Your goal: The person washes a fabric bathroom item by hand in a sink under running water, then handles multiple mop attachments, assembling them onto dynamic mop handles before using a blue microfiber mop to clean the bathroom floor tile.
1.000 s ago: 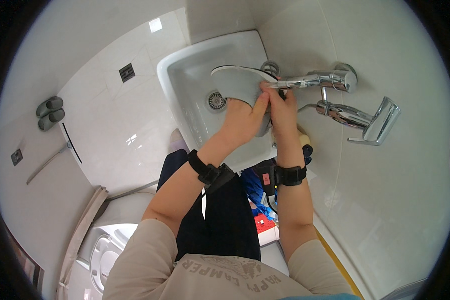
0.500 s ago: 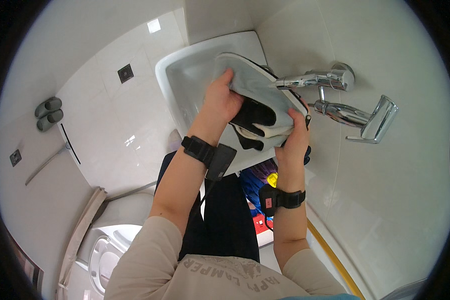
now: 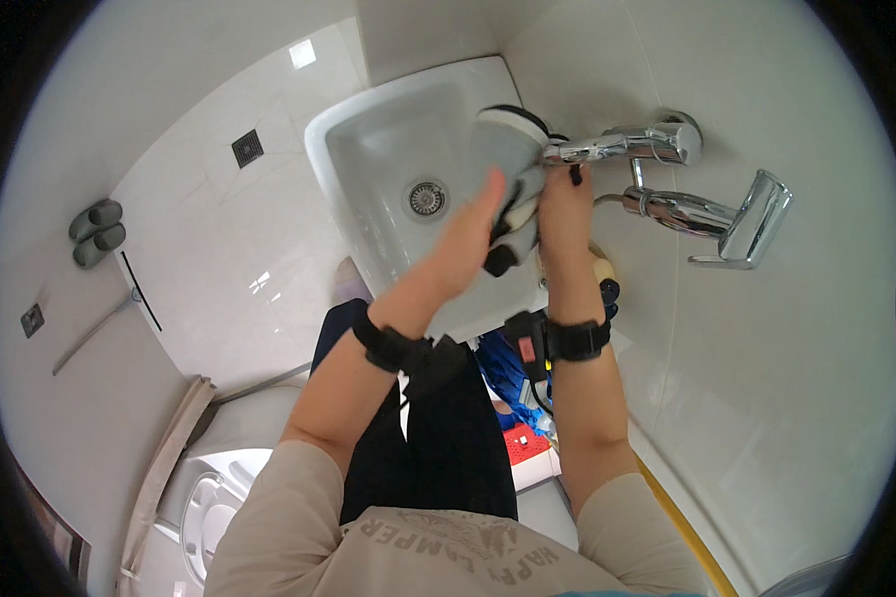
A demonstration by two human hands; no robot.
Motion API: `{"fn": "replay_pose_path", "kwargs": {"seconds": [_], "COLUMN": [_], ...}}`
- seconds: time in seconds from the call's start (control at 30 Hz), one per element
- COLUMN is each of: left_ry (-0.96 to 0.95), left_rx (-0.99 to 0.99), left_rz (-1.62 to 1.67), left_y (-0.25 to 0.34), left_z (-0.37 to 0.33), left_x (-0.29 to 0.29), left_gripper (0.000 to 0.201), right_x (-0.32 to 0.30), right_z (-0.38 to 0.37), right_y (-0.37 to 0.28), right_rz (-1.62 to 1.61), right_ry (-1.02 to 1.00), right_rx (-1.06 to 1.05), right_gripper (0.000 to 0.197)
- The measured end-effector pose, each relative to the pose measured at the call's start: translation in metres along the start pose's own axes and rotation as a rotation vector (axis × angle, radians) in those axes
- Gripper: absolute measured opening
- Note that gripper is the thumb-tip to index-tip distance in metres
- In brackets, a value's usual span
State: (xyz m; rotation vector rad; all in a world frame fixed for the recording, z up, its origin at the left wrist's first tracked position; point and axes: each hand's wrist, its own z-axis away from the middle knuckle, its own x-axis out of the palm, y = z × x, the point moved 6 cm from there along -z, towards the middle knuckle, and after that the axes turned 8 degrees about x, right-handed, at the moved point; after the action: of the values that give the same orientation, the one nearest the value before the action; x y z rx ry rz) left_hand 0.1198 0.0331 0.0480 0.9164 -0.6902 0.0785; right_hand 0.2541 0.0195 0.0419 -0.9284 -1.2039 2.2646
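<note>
Over the right side of the white basin [image 3: 331,159], I hold a soft grey fabric item [image 3: 508,144] with black and white parts and dark edging, bunched up so that its exact kind does not show. My left hand [image 3: 463,244] is closed against its left side, thumb pointing up, slightly blurred. On the other side, close under the chrome tap spout [image 3: 587,149], my right hand [image 3: 564,214] is closed on it, its fingers mostly hidden. The item's far end touches or passes just beside the spout. I cannot tell whether water is running.
The basin's drain [image 3: 427,200] lies left of the item. A chrome handheld sprayer [image 3: 687,214] hangs on the right wall. Below the basin are blue bags [image 3: 503,373] and a red tray [image 3: 525,445]. Grey slippers [image 3: 98,234] and a toilet [image 3: 209,507] are to the left.
The fabric item, spread wide before, is now bunched narrower between my hands. My right hand has moved up under the spout, my left hand slightly down, and the drain has come into sight.
</note>
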Motion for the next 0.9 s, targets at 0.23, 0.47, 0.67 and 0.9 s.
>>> {"fn": "replay_pose_path", "kwargs": {"seconds": [0.23, 0.47, 0.67, 0.9], "left_ry": [-0.095, -0.528, -0.280, 0.215], "left_rx": [-0.027, 0.260, 0.496, 0.498], "left_rz": [0.194, -1.281, -1.323, -1.080], "left_y": [-0.004, 0.029, 0.042, 0.081], "left_z": [-0.020, -0.026, -0.014, -0.025], "left_x": [-0.010, -0.004, 0.000, -0.054], "left_gripper": [0.041, 0.029, 0.028, 0.054], "right_x": [0.020, 0.033, 0.030, 0.030], "right_z": [0.005, 0.000, 0.000, 0.016], "right_y": [-0.015, 0.010, 0.025, 0.007], "right_rz": [0.012, -0.292, -0.371, -0.794], "right_ry": [-0.129, -0.265, -0.315, -0.280], "right_rx": [-0.091, 0.317, 0.361, 0.373], "right_gripper": [0.043, 0.071, 0.058, 0.029]}}
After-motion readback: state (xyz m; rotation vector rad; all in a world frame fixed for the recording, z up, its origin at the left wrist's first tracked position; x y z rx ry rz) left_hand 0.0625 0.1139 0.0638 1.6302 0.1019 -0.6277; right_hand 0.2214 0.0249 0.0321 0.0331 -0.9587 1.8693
